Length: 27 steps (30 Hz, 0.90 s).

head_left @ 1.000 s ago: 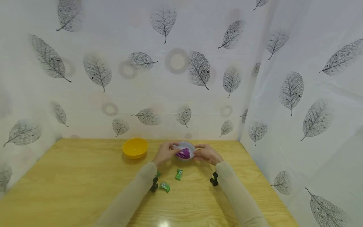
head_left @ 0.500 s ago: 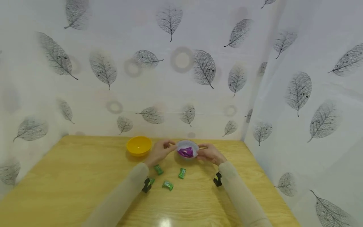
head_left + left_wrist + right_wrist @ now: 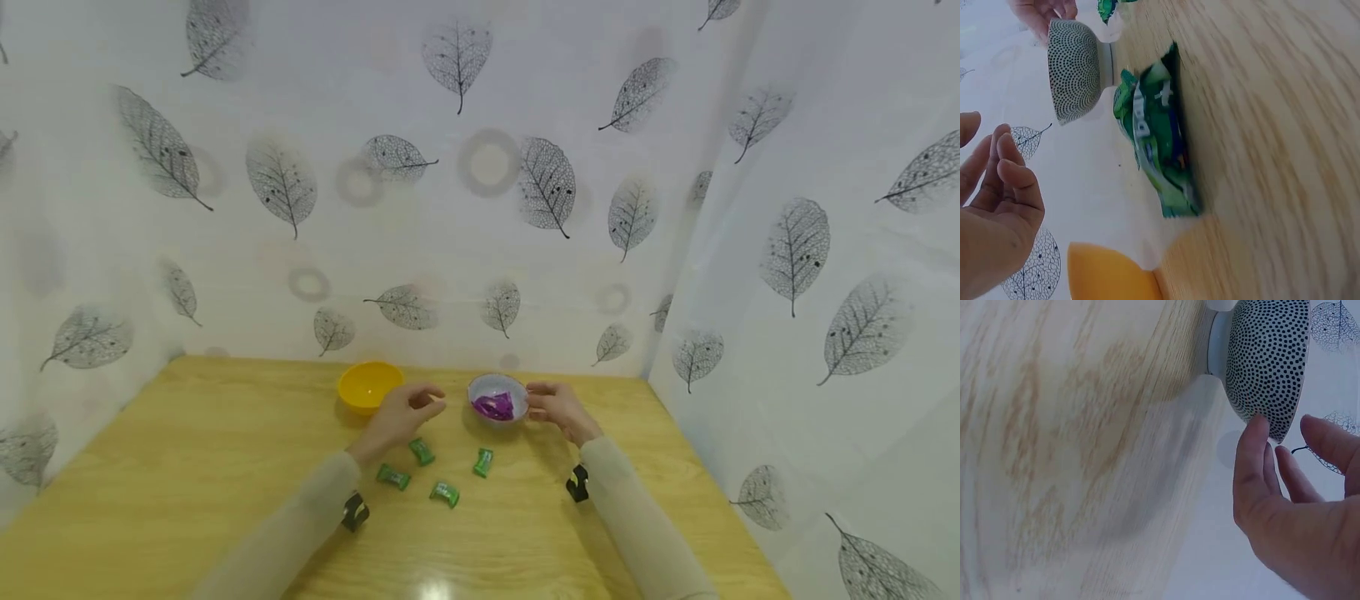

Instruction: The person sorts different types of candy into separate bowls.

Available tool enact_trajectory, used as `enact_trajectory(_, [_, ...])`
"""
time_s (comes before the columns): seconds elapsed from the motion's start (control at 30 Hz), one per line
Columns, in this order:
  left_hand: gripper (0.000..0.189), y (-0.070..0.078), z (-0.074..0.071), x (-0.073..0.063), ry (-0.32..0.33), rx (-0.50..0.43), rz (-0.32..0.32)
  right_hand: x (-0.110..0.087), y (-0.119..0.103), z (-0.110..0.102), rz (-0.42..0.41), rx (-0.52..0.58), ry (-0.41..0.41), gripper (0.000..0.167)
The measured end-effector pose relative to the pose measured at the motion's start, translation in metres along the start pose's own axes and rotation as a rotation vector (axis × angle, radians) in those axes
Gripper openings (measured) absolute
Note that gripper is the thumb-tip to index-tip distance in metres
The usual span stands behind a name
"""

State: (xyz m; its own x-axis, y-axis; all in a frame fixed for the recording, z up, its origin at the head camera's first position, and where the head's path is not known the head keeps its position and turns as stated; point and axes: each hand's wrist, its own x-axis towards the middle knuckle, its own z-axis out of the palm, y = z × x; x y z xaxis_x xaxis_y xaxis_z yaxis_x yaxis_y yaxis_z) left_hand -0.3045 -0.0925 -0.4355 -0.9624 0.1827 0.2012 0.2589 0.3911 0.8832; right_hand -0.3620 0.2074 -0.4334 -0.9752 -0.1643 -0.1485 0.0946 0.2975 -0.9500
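A small white bowl [image 3: 489, 385] with a dotted outside [image 3: 1266, 362] stands upright at the back of the table, holding purple-wrapped sweets [image 3: 495, 407]. My right hand [image 3: 564, 412] is at its right side, fingertips right at the rim and thumb apart from it in the right wrist view. My left hand [image 3: 401, 417] hovers left of this bowl with fingers loosely bent and nothing between them. It partly overlaps the yellow bowl [image 3: 370, 385] in the head view. Several green-wrapped sweets [image 3: 445, 493] lie in front of the hands; one green sweet [image 3: 1159, 137] looms large in the left wrist view.
The wooden table [image 3: 187, 467] ends at a white curtain [image 3: 480, 242] printed with leaves, which also runs along the right side. Black wrist cameras are strapped under both sleeves [image 3: 637, 525].
My left hand has left the dotted bowl's rim and moved left towards the yellow bowl, uncovering more green sweets. My right hand stays by the dotted bowl. The head view has shifted slightly.
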Motion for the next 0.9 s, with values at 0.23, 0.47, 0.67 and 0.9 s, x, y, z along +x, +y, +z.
enact_trajectory(0.23, [0.028,-0.006,-0.018,-0.002,-0.013,-0.057,0.018,-0.004,-0.007,0.0,-0.061,-0.009,0.097,0.04])
enact_trajectory(0.47, [0.031,-0.007,-0.035,-0.006,0.013,-0.117,-0.024,-0.009,-0.012,0.002,-0.128,0.039,0.08,0.04])
enact_trajectory(0.67, [0.033,-0.008,-0.049,-0.006,0.018,-0.213,-0.101,-0.015,-0.018,0.008,-0.133,0.081,0.032,0.04])
enact_trajectory(0.9, [0.039,-0.016,-0.067,-0.005,0.067,-0.2,-0.143,-0.016,-0.019,0.014,-0.156,0.076,-0.078,0.044])
